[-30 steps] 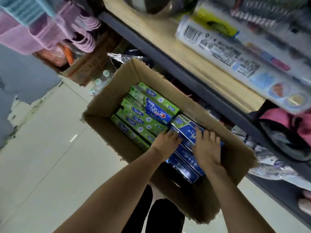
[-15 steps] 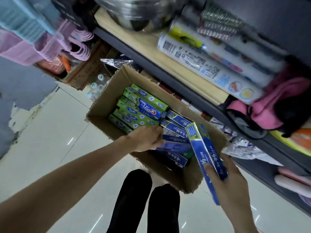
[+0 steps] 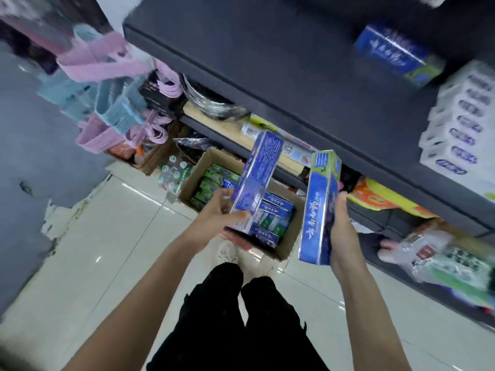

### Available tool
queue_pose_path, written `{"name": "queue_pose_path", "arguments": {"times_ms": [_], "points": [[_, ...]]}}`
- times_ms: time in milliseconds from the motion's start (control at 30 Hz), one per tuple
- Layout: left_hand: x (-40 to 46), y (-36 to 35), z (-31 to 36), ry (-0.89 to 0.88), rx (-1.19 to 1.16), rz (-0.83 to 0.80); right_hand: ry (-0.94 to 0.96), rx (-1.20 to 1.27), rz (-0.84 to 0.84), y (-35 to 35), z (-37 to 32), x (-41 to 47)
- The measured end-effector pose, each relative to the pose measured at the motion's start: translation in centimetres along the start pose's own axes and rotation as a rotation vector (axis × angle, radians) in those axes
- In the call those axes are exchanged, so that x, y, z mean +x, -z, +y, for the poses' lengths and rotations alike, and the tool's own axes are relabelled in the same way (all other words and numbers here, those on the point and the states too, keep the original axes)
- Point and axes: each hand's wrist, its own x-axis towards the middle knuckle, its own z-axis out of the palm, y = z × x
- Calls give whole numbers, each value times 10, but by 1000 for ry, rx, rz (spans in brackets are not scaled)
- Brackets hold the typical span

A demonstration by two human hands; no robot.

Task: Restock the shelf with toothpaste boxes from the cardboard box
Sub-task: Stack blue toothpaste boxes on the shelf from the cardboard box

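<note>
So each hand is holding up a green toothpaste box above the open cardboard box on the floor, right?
Not quite: the head view shows both held boxes are blue, not green. The left hand grips one blue box and the right hand another blue box, above the open cardboard box on the floor. The green boxes lie inside it.

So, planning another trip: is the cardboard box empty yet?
Not empty: green and blue toothpaste boxes are lying inside the cardboard box.

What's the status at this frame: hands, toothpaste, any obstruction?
Left hand grips one blue toothpaste box; right hand grips another. Both lifted above the cardboard box, more stock inside. Nothing blocking the shelf.
</note>
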Motion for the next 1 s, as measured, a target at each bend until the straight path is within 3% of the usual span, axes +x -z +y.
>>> {"name": "queue_pose_path", "arguments": {"times_ms": [133, 233, 300, 567, 733, 1000], "points": [[-22, -9, 26, -125, 73, -53, 66, 170, -44, -13, -16, -21], [-30, -19, 48, -247, 273, -112, 155, 196, -67, -13, -29, -25], [-30, -28, 57, -310, 288, -97, 206, 177, -46, -7, -41, -26], [-17, -70, 81, -304, 160, 132, 458, -202, 28, 38, -105, 7], [2, -101, 95, -284, 79, 306, 721, -60, 7, 59, -157, 36], [30, -136, 118, -278, 45, 402, 646, 8, -67, 87, -207, 117]]}}
